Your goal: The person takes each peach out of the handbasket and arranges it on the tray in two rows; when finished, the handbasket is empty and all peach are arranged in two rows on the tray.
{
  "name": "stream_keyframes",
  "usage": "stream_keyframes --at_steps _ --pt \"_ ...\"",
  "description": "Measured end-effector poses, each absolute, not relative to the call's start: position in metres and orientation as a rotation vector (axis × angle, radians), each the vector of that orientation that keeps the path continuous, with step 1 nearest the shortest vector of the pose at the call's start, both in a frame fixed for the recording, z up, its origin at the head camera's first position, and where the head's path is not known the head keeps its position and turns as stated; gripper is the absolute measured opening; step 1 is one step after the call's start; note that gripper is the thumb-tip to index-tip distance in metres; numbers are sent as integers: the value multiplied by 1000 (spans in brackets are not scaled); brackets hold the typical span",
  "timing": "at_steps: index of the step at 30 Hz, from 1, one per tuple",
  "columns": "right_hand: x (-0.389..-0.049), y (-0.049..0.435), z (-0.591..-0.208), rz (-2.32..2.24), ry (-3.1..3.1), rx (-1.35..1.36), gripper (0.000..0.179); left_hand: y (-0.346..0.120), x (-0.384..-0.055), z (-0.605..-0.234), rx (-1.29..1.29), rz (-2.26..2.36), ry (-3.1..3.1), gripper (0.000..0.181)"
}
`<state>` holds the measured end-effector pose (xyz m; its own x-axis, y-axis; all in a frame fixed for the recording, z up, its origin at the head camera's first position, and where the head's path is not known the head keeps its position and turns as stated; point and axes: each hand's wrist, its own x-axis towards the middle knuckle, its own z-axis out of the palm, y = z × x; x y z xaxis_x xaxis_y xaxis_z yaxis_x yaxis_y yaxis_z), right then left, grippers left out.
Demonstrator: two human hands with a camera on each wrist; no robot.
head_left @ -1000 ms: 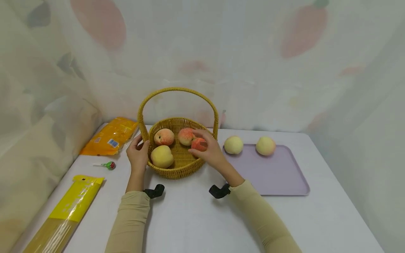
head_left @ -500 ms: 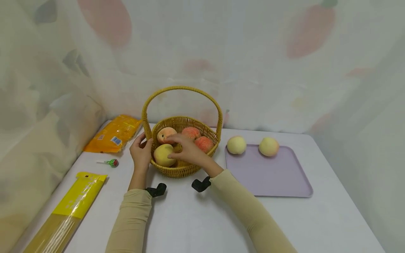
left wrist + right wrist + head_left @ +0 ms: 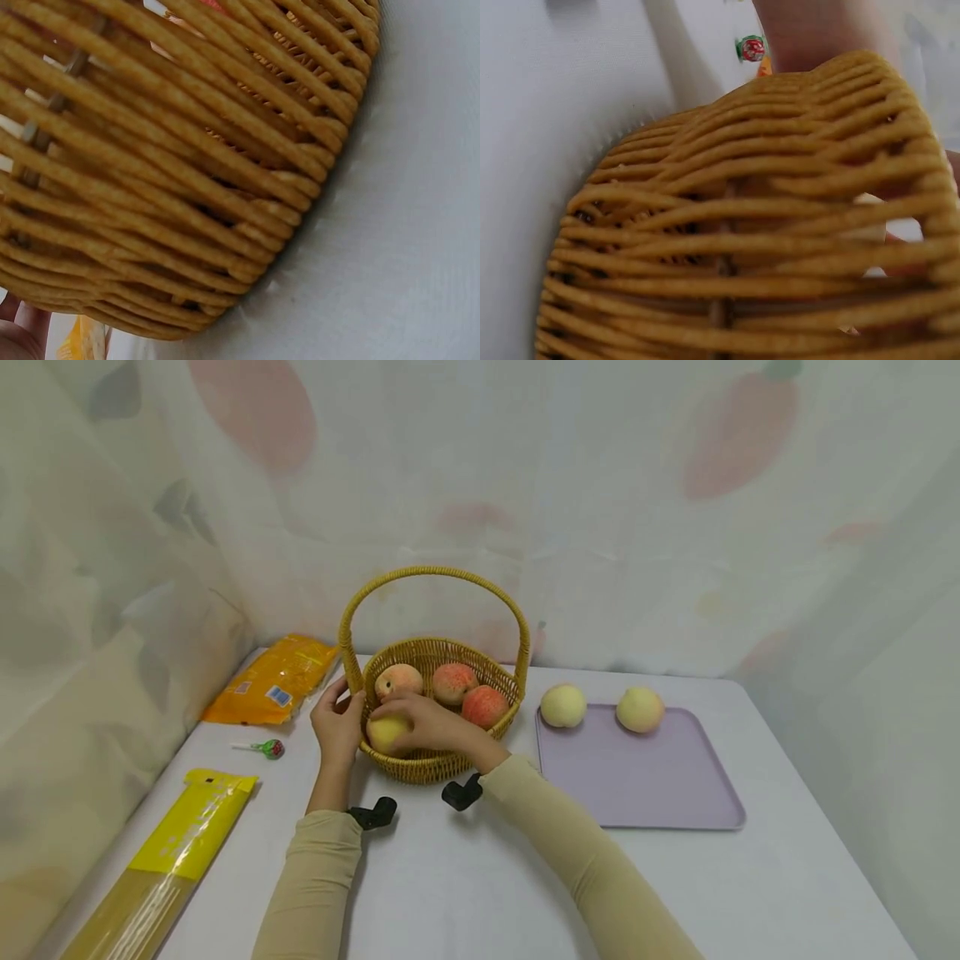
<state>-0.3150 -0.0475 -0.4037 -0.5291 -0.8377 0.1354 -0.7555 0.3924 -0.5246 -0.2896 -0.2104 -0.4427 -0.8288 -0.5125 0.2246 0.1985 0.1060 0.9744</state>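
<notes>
In the head view, a wicker basket with a tall arched handle stands left of the middle. My left hand grips its left side at the foot of the handle; a bit of that hand shows low in the left wrist view. Inside the basket, my right hand curls its fingers and thumb round a yellow peach at the front left. Behind it sits a pinkish peach, and two redder peaches, one at the back and one at the right. Woven cane hides the right hand's grip in the right wrist view.
A lilac tray lies to the right, with two pale peaches at its back edge, one left and one right. Leftward are an orange packet, a lollipop and a long yellow noodle pack.
My right hand has moved left from the red peach at the basket's right side, letting it go, and has closed round the yellow peach. The left hand keeps its hold on the basket.
</notes>
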Motion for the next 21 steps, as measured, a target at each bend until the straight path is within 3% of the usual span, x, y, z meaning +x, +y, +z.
stream_keyframes --at_steps 21 --pt "-308 -63 -414 -470 2728 -1351 69 -210 -290 -443 301 -1819 -1830 35"
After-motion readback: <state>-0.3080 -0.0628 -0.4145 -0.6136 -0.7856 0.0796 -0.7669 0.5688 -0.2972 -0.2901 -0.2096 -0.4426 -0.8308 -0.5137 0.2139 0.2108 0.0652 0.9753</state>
